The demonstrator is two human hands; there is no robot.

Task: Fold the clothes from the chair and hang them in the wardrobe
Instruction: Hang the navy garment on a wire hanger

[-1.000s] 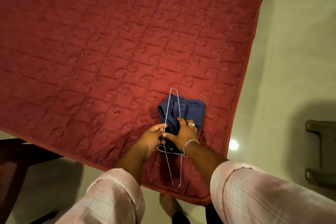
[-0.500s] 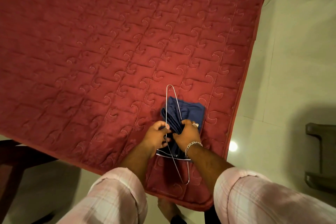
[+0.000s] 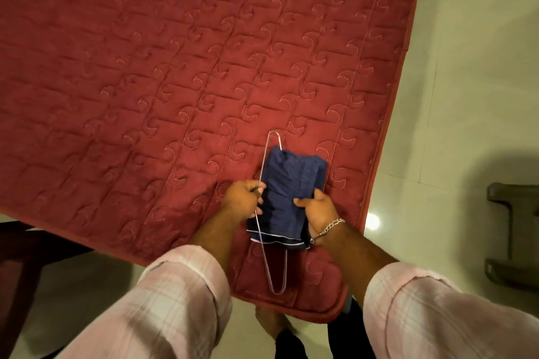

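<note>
Navy garment [image 3: 291, 183], red swirl-quilted mattress [image 3: 175, 67]

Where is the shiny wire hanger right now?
The wire hanger lies near the red mattress's front right corner, threaded through the folded blue cloth, with the left hand gripping its wire.

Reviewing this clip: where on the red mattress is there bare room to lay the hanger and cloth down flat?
Nearly all the red mattress lies bare: everything left of the left hand and beyond the wire hanger tip. Crowded only at the near right corner, where the right hand holds the folded blue cloth, with a narrow strip to the right edge.
</note>
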